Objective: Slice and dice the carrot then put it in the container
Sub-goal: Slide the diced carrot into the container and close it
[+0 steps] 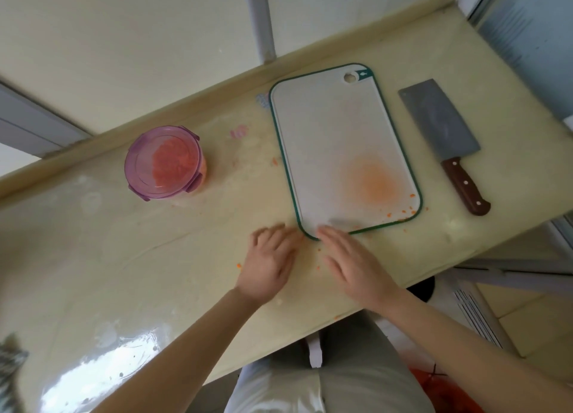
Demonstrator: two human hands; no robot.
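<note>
One round clear container (pixel 198 167) stands on the left part of the cream table (pixel 124 257), towards its far edge, with one purple lid (pixel 148 167) on it. The diced carrot (pixel 173 163) is inside, showing as an orange mass through the lid.

Right of it, well apart, lies one white cutting board (pixel 325 133) with a green rim, its hanging hole at the far end. The board carries no whole pieces, only one orange stain (pixel 375 183) in its near-right part and a handful of carrot crumbs (pixel 403 211) along the near-right corner. A few more crumbs are scattered on the table: one near the board's left edge, two near the hands and some off the board's near-right corner.

One cleaver (pixel 443 127) lies flat on the table just right of the board and apart from it, with the blade far, the brown wooden handle near, and three pale rivets on the handle.

Two bare hands are at the near side, both holding nothing. The left hand (pixel 269 263) rests palm down on the table just left of the board's near-left corner, fingers spread and loosely extended. The right hand (pixel 353 263) is palm down with fingers straight and close together, its fingertips reaching onto the board's near-left corner
</note>
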